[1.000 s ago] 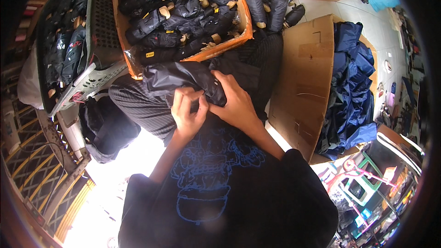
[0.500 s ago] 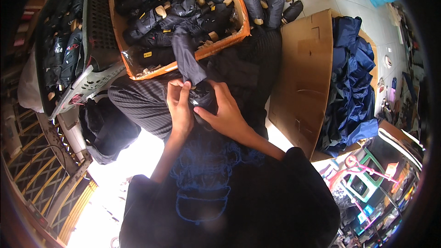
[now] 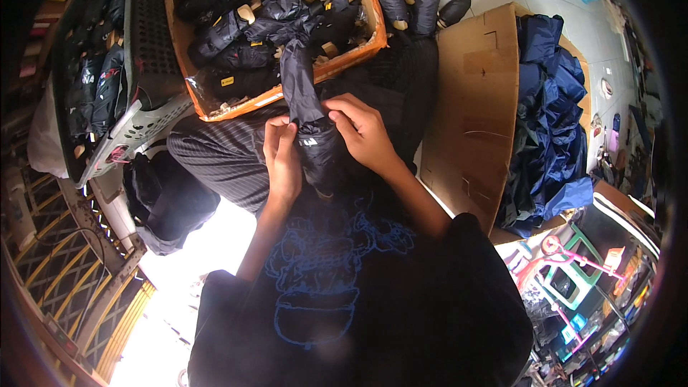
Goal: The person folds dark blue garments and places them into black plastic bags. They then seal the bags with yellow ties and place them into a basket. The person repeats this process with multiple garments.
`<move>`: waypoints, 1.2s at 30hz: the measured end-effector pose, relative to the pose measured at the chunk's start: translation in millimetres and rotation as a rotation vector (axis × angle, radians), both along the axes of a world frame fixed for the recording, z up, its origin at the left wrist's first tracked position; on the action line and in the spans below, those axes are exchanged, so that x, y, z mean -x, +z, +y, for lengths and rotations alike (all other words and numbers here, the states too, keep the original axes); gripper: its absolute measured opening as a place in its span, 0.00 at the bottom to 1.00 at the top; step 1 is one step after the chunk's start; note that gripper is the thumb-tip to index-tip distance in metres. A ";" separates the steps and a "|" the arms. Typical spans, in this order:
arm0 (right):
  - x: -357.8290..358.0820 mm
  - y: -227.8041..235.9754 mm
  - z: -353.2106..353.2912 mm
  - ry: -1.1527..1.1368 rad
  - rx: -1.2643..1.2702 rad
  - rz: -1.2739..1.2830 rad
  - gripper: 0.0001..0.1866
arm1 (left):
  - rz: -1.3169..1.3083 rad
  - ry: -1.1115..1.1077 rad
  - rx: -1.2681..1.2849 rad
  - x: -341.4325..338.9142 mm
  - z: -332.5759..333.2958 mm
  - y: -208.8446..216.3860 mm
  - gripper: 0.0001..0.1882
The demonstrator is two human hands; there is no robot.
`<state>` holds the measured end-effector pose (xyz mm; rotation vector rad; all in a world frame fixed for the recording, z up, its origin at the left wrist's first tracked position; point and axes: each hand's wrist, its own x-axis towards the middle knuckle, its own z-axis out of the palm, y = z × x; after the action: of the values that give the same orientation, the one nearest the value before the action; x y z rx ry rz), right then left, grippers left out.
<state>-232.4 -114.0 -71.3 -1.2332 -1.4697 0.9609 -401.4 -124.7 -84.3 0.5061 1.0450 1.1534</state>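
Observation:
Over my lap, a black rolled bundle point(image 3: 320, 161) that looks like a folded umbrella lies with its near end toward my chest. White print shows near its far end, where it meets a dark cloth sleeve point(image 3: 298, 79). My left hand point(image 3: 283, 161) pinches the left edge of the sleeve's mouth between thumb and fingers. On the opposite edge, my right hand point(image 3: 365, 132) grips the sleeve with curled fingers. The sleeve's far end reaches over the rim of an orange-edged box point(image 3: 251, 107). Whether the bundle's tip sits inside the sleeve is hard to see.
Several similar black bundles point(image 3: 265, 29) with pale ends fill that box. More stand in a dark perforated crate point(image 3: 154, 43) at left. At right, a cardboard carton point(image 3: 469, 115) holds dark blue cloth point(image 3: 552, 122). A black bag point(image 3: 172, 204) lies left of my knee.
My right hand has shifted from around the bundle up to the sleeve's right edge, uncovering the bundle and its print. The sleeve now points straighter away from me.

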 end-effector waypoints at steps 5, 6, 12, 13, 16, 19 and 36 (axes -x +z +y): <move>-13.0 12.9 10.7 0.104 0.095 -0.044 0.15 | 0.111 -0.052 -0.169 -7.0 -3.5 0.7 0.21; -16.6 15.4 14.1 0.138 0.116 -0.037 0.15 | 0.145 -0.063 -0.221 -7.8 -3.1 -1.3 0.24; -20.0 24.0 30.9 0.165 -0.034 -0.159 0.17 | 0.155 -0.073 -0.164 -8.7 0.3 7.9 0.26; -19.6 24.0 32.5 0.149 -0.113 -0.222 0.17 | 0.149 -0.081 -0.161 -9.1 1.2 10.4 0.25; -18.0 26.1 33.0 0.108 -0.226 -0.391 0.13 | 0.197 -0.059 -0.211 -4.5 -2.0 -5.0 0.23; -18.0 25.4 26.8 0.103 -0.293 -0.412 0.09 | 0.154 0.013 -0.174 -7.5 -5.1 -6.5 0.21; -5.2 3.1 -31.4 -0.111 -0.270 -0.369 0.07 | 0.135 0.012 -0.270 -7.4 -13.9 -16.8 0.18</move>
<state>-227.2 -145.4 -68.2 -1.3189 -1.7292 0.4553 -394.1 -138.6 -101.1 0.8001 1.0132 1.2928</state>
